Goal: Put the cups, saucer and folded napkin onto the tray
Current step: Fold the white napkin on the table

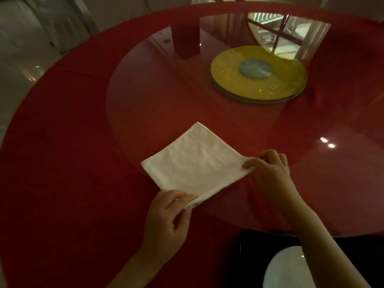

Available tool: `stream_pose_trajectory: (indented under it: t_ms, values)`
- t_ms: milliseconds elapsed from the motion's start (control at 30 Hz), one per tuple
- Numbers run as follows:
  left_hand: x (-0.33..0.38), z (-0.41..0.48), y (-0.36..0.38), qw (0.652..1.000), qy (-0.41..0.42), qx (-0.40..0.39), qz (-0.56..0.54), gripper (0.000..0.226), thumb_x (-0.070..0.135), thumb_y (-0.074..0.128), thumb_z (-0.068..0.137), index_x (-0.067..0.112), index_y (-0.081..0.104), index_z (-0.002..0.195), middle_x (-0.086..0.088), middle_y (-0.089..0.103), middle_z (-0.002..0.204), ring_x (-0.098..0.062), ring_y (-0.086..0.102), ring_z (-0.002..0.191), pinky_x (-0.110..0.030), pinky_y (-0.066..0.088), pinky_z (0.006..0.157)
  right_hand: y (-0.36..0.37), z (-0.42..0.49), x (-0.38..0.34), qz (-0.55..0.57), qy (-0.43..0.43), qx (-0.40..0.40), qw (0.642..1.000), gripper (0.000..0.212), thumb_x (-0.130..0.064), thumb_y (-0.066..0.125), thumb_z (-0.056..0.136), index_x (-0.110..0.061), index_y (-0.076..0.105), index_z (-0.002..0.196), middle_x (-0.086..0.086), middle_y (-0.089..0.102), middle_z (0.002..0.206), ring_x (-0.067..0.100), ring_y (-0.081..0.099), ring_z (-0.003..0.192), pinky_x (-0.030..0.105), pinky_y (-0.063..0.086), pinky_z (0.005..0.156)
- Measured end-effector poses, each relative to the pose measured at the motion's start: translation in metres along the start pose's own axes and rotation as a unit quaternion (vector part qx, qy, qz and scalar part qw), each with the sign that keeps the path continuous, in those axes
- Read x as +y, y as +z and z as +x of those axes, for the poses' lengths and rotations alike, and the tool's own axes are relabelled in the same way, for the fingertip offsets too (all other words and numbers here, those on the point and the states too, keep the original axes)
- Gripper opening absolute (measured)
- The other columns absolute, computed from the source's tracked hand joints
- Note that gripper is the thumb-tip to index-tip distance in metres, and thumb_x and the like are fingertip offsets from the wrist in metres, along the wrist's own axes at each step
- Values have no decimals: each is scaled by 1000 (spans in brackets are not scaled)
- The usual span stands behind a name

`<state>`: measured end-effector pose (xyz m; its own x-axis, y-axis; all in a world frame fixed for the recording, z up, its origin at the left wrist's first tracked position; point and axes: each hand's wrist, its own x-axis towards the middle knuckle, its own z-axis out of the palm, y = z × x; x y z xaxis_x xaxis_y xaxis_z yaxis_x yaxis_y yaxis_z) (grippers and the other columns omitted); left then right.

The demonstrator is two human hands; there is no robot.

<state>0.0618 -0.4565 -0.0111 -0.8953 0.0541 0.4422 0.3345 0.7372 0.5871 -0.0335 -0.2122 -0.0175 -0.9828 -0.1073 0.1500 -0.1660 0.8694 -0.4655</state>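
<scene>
From the head view I see the white napkin [196, 161] lying folded into a square on the red surface [68, 129], turned like a diamond, partly over the edge of the round glass top [166, 90]. My left hand [168, 223] pinches the near corner between thumb and fingers; my right hand [270, 171] pinches the right corner the same way. At the near edge sits a dark tray [249, 258] with a white saucer [288, 269] on it, partly hidden by my right forearm. A yellow disc [257, 73] lies further back under the glass.
</scene>
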Motion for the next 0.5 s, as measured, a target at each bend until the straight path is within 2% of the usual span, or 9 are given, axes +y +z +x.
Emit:
stream_pose_trajectory:
  t_ms: [67,133,233,300,367,433,500]
  values:
    - [-7,2,-10,999,-34,35,-3,22,18,51,83,16,70,94,11,62,91,-1,51,90,-9,37,88,0,-2,-7,42,-12,23,999,26,1,70,72,-21,73,84,-2,49,104,14,30,100,38,35,85]
    - [-16,1,-15,997,-65,47,-15,20,21,51,83,17,69,92,14,62,91,-3,52,90,-10,38,86,-4,0,-14,102,-55,22,993,22,1,73,70,-18,72,81,-4,54,104,16,36,103,37,37,86]
    - [-30,-9,-20,1000,-19,18,13,19,24,57,82,13,69,92,11,63,89,-4,52,87,-14,41,82,-16,2,-27,198,-67,-34,977,24,-3,70,75,-26,68,82,-15,60,93,10,52,96,27,44,83]
    - [-38,-18,-23,999,12,-4,33,20,28,62,80,12,69,90,9,65,87,-4,51,85,-15,42,80,-21,3,-34,243,-31,-69,967,22,-13,69,77,-34,66,80,-14,61,93,5,57,92,21,45,78]
    - [-45,-23,-27,999,21,-2,48,22,30,61,82,11,71,85,6,67,84,-5,52,86,-21,45,78,-23,3,-38,251,-15,-85,964,21,-18,70,77,-38,64,80,-9,62,94,7,59,89,22,47,76]
    - [-45,-25,-35,1000,-5,15,18,23,30,58,84,11,72,83,6,69,87,-5,57,91,-26,48,81,-24,1,-40,249,-17,-102,963,21,-17,71,77,-37,65,78,-7,64,90,7,60,85,22,47,73]
    - [-40,-23,-45,995,-62,39,-68,16,27,58,82,17,70,87,9,69,94,-5,61,98,-23,49,87,-28,-2,-43,278,-24,-111,954,15,-20,71,77,-35,66,76,-8,67,81,3,62,76,15,47,67]
